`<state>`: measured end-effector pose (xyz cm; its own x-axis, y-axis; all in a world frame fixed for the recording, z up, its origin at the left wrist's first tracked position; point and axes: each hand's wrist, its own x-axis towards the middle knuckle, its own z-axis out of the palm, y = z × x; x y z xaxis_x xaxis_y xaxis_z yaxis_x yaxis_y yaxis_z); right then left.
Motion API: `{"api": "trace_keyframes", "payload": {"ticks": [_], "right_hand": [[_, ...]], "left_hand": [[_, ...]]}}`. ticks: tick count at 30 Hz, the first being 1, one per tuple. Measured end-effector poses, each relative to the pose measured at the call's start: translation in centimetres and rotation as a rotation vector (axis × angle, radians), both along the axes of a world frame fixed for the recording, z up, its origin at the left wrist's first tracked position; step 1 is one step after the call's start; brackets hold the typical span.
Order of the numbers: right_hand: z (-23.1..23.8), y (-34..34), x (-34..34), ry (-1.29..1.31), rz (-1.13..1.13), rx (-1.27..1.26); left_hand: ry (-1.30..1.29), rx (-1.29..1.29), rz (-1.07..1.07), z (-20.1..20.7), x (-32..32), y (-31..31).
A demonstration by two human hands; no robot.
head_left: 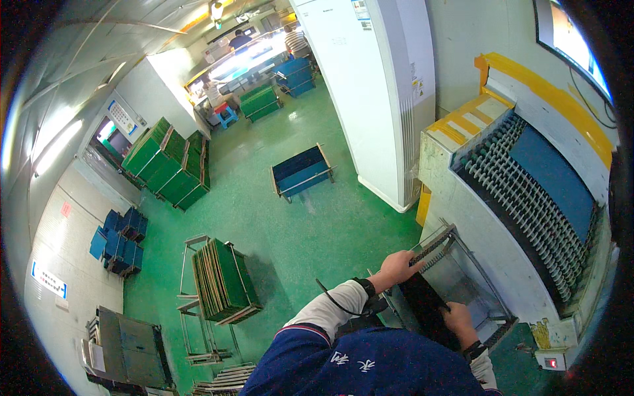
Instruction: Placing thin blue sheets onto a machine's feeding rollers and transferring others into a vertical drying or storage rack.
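A dark flat panel (pixel 424 298) is held at a slant in front of my body, over a metal rack. My left hand (pixel 397 267) is closed at its far end, with the fingertips close to the rack's toothed bar (pixel 434 249). At the panel's right edge, my right hand (pixel 457 318) grips with curled fingers. The wire-framed metal rack (pixel 485 280) stands just right of the panel, against the side of a roller conveyor machine (pixel 528 191). On those rollers lies a blue panel (pixel 555 178). My torso hides the panel's lower part.
A tall white cabinet (pixel 370 99) rises ahead. On the green floor stand a blue-panelled rack (pixel 302 173), a rack of green boards (pixel 224 277) at left and stacked green boards (pixel 168 162) farther off. A small switch box (pixel 551 360) sits lower right. Two people work at a lit far bench.
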<state>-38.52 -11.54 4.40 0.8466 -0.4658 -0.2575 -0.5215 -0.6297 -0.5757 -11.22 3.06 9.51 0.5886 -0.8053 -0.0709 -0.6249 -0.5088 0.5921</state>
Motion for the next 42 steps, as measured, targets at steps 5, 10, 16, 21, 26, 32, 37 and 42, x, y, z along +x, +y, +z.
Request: {"api": "trace_keyframes", "payload": {"ticks": [5, 10, 16, 21, 26, 32, 37, 42], "right_hand": [[0.3, 0.0, 0.2, -0.007, 0.006, 0.003], [-0.4, -0.2, 0.0, -0.011, -0.001, 0.028], [-0.1, -0.2, -0.1, -0.015, 0.018, 0.021], [0.1, -0.1, 0.1, 0.008, 0.008, 0.021], [-0.3, -0.3, -0.1, 0.002, 0.004, 0.014], [-0.4, -0.3, 0.0, 0.001, -0.005, 0.029], [-1.4, -0.5, -0.2, 0.001, -0.003, 0.004], [-2.5, -0.8, -0.5, 0.001, 0.001, -0.014]], "left_hand": [[-0.013, 0.017, -0.003, -0.6, 0.2, -0.1], [-0.002, 0.006, 0.0, -0.8, 0.2, -0.2], [-0.001, 0.016, 0.015, -0.4, 0.1, -0.1], [0.006, 0.009, 0.004, 0.2, 0.0, 0.0], [0.009, 0.003, 0.008, 0.0, 0.1, -0.1], [-0.001, 0.001, 0.006, -0.2, 0.1, -0.1], [0.003, 0.011, -0.003, -0.4, 0.2, -0.2], [0.012, 0.027, 0.002, -0.2, 0.1, -0.3]]}}
